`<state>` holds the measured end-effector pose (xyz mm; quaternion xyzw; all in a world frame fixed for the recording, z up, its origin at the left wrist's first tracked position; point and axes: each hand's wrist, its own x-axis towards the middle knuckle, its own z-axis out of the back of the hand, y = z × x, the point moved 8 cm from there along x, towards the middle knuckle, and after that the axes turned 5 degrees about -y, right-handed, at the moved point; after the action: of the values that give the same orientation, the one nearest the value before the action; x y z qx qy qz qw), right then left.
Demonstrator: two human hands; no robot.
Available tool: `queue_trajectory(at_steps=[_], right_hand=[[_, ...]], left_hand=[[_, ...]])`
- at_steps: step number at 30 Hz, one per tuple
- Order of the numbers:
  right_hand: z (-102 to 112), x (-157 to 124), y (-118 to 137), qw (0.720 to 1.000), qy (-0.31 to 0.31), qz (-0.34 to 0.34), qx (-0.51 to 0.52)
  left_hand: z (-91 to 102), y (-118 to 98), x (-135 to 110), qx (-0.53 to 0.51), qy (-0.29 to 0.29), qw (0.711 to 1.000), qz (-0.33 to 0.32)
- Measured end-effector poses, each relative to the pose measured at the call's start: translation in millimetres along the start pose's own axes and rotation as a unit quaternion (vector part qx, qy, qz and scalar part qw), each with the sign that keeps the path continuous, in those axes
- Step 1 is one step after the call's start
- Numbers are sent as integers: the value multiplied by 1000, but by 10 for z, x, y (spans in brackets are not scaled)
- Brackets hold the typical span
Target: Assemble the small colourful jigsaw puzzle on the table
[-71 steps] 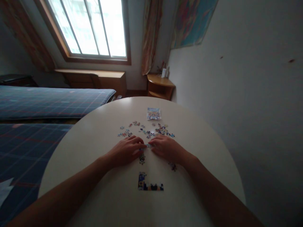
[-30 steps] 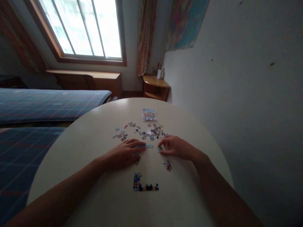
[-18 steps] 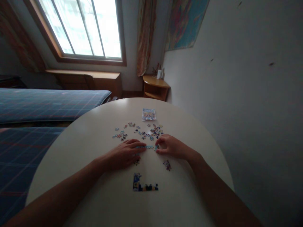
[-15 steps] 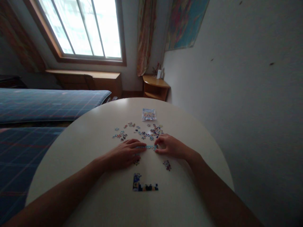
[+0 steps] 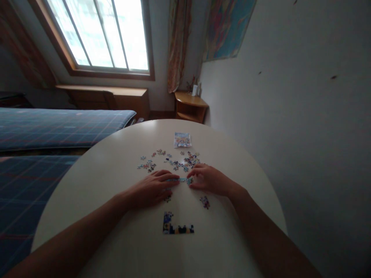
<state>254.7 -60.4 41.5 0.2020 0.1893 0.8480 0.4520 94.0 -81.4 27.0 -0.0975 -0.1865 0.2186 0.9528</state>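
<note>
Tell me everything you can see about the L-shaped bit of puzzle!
The L-shaped bit is several thin pieces joined, mostly dark blue with yellowish patches; it looks like cardboard. Its outer left and bottom edges are straight, its inner edges knobbly. It lies flat on the table, nearer the camera than the left hand and right hand. Neither touches it. Its picture is too small to tell.
</note>
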Motion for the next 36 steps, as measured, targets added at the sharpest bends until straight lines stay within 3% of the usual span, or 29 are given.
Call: queue_trajectory(at_steps=[10, 14, 22, 30, 36], right_hand=[[-20, -57, 65, 995, 40, 60, -67], [-11, -63, 152, 992, 28, 85, -89], [-15, -72, 148, 993, 37, 82, -82], [12, -74, 180, 994, 20, 86, -71], [20, -70, 155, 993, 13, 81, -90]], left_hand=[[-45, 46, -14, -8, -2, 1000, 7], [-46, 44, -18, -8, 1, 1000, 6], [-30, 26, -9, -5, 6, 1000, 11], [231, 219, -128, -1, -31, 999, 42], [178, 203, -112, 8, -23, 999, 38]])
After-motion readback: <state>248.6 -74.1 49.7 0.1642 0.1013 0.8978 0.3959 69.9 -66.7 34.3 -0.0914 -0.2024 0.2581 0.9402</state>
